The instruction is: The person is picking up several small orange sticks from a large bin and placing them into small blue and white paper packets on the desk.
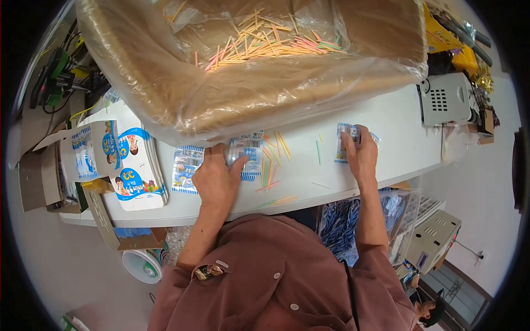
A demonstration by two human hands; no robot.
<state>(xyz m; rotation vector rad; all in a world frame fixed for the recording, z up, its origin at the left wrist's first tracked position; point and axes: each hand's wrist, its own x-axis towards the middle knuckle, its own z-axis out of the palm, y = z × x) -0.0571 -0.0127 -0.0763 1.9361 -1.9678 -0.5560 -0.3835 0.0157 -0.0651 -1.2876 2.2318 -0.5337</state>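
Observation:
My left hand [216,179] is at the near side of the table, fingers bent and thumb lying across a small blue-and-white clear-windowed packet [253,151]. Against the other side of that hand lies a similar packet [186,171]. Farther right, my right hand [361,154] is closed on another small packet [342,151], thumb and fingers over its face. Between the hands, thin pastel sticks [282,146] in yellow, pink and green lie loose on the white tabletop [301,179]. A single green stick [318,152] lies closer to my right hand.
A large box lined with clear plastic [248,105] stands beyond my hands, holding a heap of coloured sticks [265,45]. At left are stacked printed cards [135,187] and an open carton [102,151]. A grey metal device [446,99] sits right; a clear bin [400,220] stands below the edge.

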